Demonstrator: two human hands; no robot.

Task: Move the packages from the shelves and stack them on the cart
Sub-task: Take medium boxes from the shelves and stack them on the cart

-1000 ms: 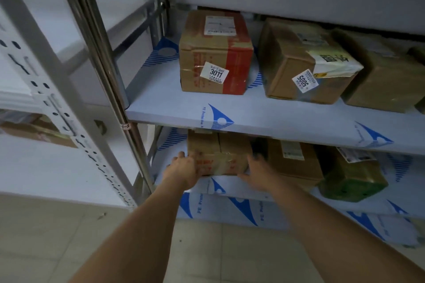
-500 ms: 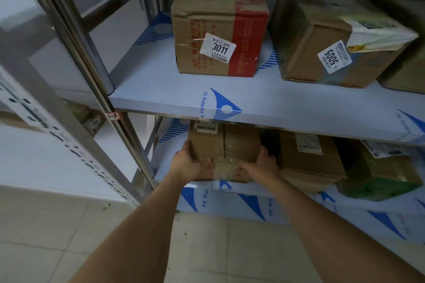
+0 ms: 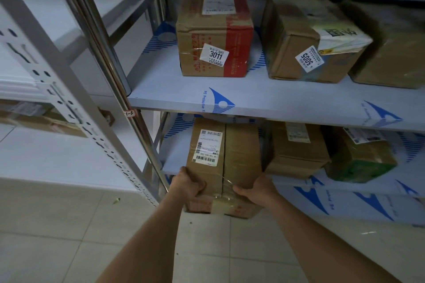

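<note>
1. Metal shelving [image 3: 276, 101] wrapped in blue-printed "PE Protective" film stands over pale floor tiles [image 3: 69, 236].
2. I see my left hand [image 3: 187, 185] and right hand [image 3: 257, 189] clamped on the near corners of a long brown cardboard box [image 3: 241, 156] with a white barcode label, half off the lower shelf [image 3: 172, 163].
3. On the upper shelf, a brown-and-red carton [image 3: 213, 30] has a sticker reading "3011".
4. Just beside it, a plain brown carton [image 3: 287, 48] has a sticker reading "5005", upside down.
</note>
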